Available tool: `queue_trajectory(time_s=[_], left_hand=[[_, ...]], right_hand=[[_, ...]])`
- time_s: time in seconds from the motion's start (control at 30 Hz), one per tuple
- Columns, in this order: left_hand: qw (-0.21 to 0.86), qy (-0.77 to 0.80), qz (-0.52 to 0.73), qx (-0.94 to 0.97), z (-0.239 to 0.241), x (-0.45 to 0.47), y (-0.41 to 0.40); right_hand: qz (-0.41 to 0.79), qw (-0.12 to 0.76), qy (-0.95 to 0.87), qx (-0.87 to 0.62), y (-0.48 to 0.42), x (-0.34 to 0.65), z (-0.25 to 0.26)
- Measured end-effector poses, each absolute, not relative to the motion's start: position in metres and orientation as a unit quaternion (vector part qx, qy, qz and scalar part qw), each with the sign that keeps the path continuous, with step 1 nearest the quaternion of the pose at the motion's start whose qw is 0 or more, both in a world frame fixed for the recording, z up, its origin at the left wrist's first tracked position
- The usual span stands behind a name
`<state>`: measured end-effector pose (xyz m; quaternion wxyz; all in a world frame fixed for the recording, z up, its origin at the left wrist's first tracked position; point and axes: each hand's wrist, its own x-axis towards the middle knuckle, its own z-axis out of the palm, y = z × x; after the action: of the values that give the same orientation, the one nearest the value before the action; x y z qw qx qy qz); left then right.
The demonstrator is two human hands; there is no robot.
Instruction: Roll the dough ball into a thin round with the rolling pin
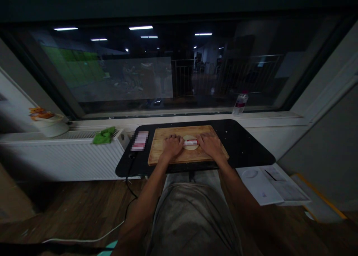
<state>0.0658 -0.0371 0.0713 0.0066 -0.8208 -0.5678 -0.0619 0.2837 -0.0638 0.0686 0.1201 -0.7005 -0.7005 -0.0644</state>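
Observation:
A wooden cutting board lies on the small black table. On it is a flat, round piece of dough. Across the dough rests a rolling pin whose visible middle bears a red and white label. My left hand is closed over the pin's left end, and my right hand covers its right end in the same way. Both ends of the pin are hidden beneath my hands.
The black table stands against the window sill. A blurred-out phone lies left of the board, near a black cable. A green cloth and white pot sit above the radiator. A bottle stands at the sill.

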Motion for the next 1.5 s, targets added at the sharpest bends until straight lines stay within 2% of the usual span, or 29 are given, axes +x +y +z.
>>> queue_trajectory(time_s=[0.3, 0.57, 1.13, 1.33, 1.5], left_hand=[[-0.006, -0.581, -0.149, -0.8, 0.053, 0.064, -0.058], [0.034, -0.568, -0.198, -0.798, 0.031, 0.057, -0.063], [0.028, -0.578, -0.132, -0.805, 0.055, 0.067, -0.016], [0.005, -0.593, -0.119, -0.796, 0.059, 0.07, -0.002], [0.025, -0.581, -0.128, -0.803, 0.054, 0.066, -0.012]], right_hand=[[-0.09, 0.202, -0.705, -0.673, -0.103, 0.282, 0.048], [-0.131, 0.241, -0.701, -0.658, -0.104, 0.283, 0.028], [-0.101, 0.132, -0.686, -0.709, -0.047, 0.274, 0.067], [-0.074, 0.121, -0.676, -0.723, -0.038, 0.273, 0.072], [-0.086, 0.127, -0.679, -0.718, -0.051, 0.273, 0.064]])
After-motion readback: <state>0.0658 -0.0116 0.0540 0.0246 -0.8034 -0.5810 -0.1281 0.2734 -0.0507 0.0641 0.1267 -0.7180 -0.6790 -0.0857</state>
